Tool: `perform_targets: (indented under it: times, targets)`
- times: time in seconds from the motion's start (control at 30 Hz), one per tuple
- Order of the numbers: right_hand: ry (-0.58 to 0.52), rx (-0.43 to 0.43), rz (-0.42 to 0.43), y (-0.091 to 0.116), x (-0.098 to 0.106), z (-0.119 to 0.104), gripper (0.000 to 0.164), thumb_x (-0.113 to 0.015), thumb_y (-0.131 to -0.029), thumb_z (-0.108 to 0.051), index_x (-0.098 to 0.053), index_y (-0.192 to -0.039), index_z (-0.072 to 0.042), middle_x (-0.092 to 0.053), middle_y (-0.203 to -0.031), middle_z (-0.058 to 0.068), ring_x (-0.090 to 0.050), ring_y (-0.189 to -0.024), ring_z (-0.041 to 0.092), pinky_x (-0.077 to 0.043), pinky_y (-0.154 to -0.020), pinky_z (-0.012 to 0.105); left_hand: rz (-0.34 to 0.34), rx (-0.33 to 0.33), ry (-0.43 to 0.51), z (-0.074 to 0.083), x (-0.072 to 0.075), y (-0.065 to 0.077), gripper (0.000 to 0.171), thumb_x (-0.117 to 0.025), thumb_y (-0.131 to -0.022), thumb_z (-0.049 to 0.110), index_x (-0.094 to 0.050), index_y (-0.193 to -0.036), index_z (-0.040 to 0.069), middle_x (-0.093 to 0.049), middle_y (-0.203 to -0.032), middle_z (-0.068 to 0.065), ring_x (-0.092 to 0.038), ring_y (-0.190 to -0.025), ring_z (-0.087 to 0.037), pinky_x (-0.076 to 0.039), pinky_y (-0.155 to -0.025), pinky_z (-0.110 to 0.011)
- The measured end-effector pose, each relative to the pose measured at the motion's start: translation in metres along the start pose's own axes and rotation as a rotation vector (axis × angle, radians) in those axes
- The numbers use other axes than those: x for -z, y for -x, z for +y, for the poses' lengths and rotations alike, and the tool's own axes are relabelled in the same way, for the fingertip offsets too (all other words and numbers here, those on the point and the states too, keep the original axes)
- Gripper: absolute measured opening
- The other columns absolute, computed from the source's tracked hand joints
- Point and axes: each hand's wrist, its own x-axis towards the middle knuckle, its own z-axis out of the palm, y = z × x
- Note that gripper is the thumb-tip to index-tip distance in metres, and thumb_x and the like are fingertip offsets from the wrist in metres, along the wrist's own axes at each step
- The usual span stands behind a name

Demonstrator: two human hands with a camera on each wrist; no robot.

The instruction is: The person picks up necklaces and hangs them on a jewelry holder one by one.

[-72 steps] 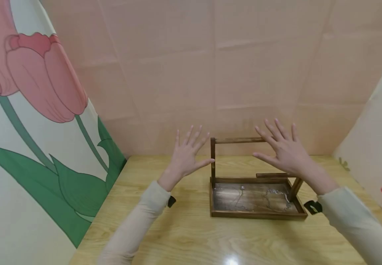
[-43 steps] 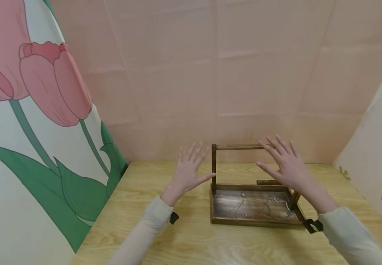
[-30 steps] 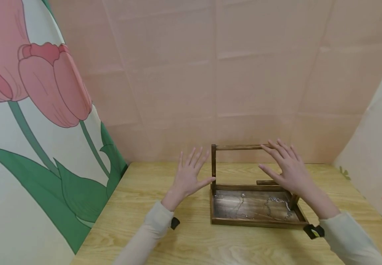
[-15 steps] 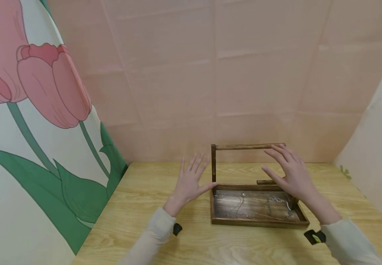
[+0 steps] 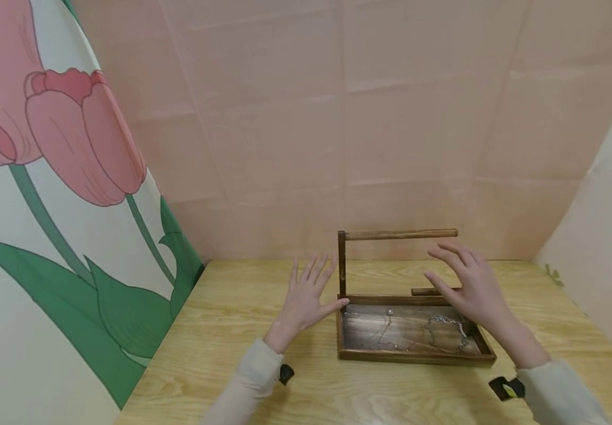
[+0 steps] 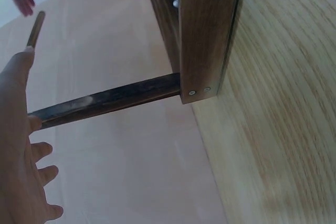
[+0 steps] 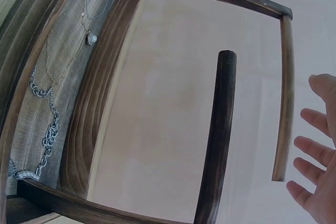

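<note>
Below the right hand (image 5: pixel 474 289), a chain (image 7: pixel 51 132) is lying untouched. Fingers apart, gripping nothing, it and the left hand (image 5: pixel 304 302) are sinking towards the tray (image 5: pixel 417 358).

The bench (image 5: pixel 306 392) has a pale yellow top with a wavy wood grain, seen close up in the left wrist view. Soft shadows fall across its near part. Directly on it, right of the middle and short of the far edge, sits a dark brown wooden tray stand (image 5: pixel 417 357). Its shallow rectangular base lies flat, one long side facing the person. A post (image 5: pixel 342 265) stands upright at its left end, bearing a high rail (image 5: pixel 401 234) that reaches rightward. Two screws (image 6: pixel 192 93) show in its outer wall.
</note>
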Motion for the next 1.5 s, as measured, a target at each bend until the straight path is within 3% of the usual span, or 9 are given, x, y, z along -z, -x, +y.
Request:
perform_targets:
  times: [0.23, 0.4, 0.53, 0.67, 0.87, 1.07, 1.27, 1.5]
  targets:
    - [-0.012, 0.002, 0.02, 0.006, -0.001, -0.001, 0.046, -0.076, -0.073, -0.02, -0.064, -0.116, -0.006, -0.059, -0.114, 0.018, -0.049, -0.105, 0.037, -0.036, -0.088, 0.052, -0.015, 0.011, 0.003, 0.0, -0.006, 0.006, 0.084, -0.027, -0.082, 0.077, -0.006, -0.15, 0.031, 0.004, -0.156, 0.008, 0.004, -0.143, -0.015, -0.003, -0.113, -0.055]
    - [-0.009, -0.014, 0.023, 0.01, -0.003, -0.003, 0.044, -0.077, -0.07, -0.015, -0.067, -0.111, -0.005, -0.06, -0.107, 0.015, -0.051, -0.099, 0.034, -0.038, -0.08, 0.047, -0.011, 0.011, 0.008, 0.0, -0.01, 0.009, 0.084, -0.027, -0.083, 0.077, -0.014, -0.15, 0.027, 0.002, -0.156, 0.007, -0.002, -0.144, -0.018, -0.004, -0.113, -0.056]
    - [-0.011, -0.009, 0.04, 0.014, -0.003, -0.004, 0.042, -0.077, -0.07, -0.014, -0.067, -0.11, -0.005, -0.06, -0.104, 0.014, -0.052, -0.093, 0.032, -0.037, -0.073, 0.044, -0.026, 0.016, 0.019, 0.001, -0.013, 0.01, 0.083, -0.026, -0.083, 0.077, -0.01, -0.15, 0.029, -0.001, -0.156, 0.006, -0.005, -0.143, -0.02, -0.002, -0.113, -0.055]
    - [-0.022, -0.01, 0.071, 0.017, -0.003, -0.004, 0.039, -0.076, -0.071, -0.011, -0.068, -0.109, -0.005, -0.062, -0.097, 0.012, -0.054, -0.087, 0.029, -0.037, -0.07, 0.041, -0.033, 0.012, 0.04, 0.002, -0.015, 0.012, 0.082, -0.026, -0.084, 0.076, -0.004, -0.149, 0.032, -0.008, -0.156, 0.003, -0.007, -0.143, -0.021, -0.003, -0.113, -0.055]
    - [-0.014, -0.032, 0.092, 0.021, -0.001, -0.006, 0.036, -0.077, -0.07, -0.009, -0.069, -0.105, -0.009, -0.063, -0.085, 0.004, -0.054, -0.076, 0.021, -0.035, -0.065, 0.029, -0.03, -0.002, 0.061, 0.001, -0.019, 0.015, 0.082, -0.026, -0.084, 0.075, -0.01, -0.15, 0.029, -0.019, -0.155, -0.002, -0.008, -0.143, -0.02, -0.005, -0.112, -0.056]
    - [-0.004, -0.071, 0.075, 0.028, -0.001, -0.006, 0.031, -0.077, -0.069, -0.006, -0.07, -0.1, -0.008, -0.063, -0.08, 0.001, -0.055, -0.071, 0.017, -0.041, -0.061, 0.022, -0.051, -0.005, 0.079, 0.003, -0.023, 0.018, 0.081, -0.035, -0.085, 0.071, -0.016, -0.15, 0.026, -0.013, -0.155, 0.002, -0.007, -0.143, -0.018, -0.006, -0.113, -0.056]
    - [-0.01, -0.13, 0.036, 0.036, -0.001, -0.005, 0.017, -0.075, -0.075, -0.009, -0.069, -0.09, -0.012, -0.059, -0.073, -0.007, -0.05, -0.066, 0.008, -0.036, -0.051, 0.013, -0.091, 0.004, 0.121, 0.006, -0.025, 0.021, 0.082, -0.04, -0.086, 0.068, -0.013, -0.15, 0.026, -0.011, -0.156, 0.004, -0.007, -0.143, -0.018, -0.007, -0.113, -0.054]
    - [-0.024, -0.21, -0.017, 0.046, 0.001, -0.005, 0.007, -0.072, -0.08, -0.014, -0.068, -0.085, -0.015, -0.06, -0.067, -0.01, -0.047, -0.054, -0.003, -0.037, -0.048, 0.01, -0.126, 0.012, 0.169, 0.009, -0.028, 0.025, 0.081, -0.037, -0.086, 0.069, -0.016, -0.15, 0.024, -0.012, -0.155, 0.005, -0.009, -0.143, -0.017, -0.01, -0.113, -0.053]
